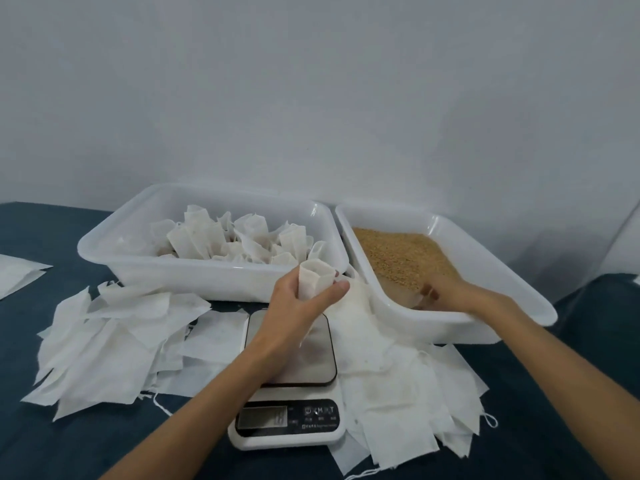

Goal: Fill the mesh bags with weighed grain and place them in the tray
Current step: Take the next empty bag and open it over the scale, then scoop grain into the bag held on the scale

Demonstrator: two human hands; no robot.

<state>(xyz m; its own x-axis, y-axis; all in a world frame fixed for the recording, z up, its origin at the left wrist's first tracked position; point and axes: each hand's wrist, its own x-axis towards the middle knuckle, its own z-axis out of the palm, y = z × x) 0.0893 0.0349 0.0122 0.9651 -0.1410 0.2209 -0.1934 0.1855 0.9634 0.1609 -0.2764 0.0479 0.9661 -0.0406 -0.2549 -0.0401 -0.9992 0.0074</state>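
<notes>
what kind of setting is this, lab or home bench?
Probably a home or small-workshop packing table, not a lab: a cloth-covered surface against a bare wall, a kitchen-type digital scale, a plastic tub of grain, and loose empty mesh bags beside a tray of filled ones.

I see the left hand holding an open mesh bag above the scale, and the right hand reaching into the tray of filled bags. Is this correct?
Not quite. The head view shows the right hand reaching into the tray of grain, not the tray of filled bags, which stands to the left of it. The rest holds: the left hand grips an open mesh bag above the scale.
</notes>
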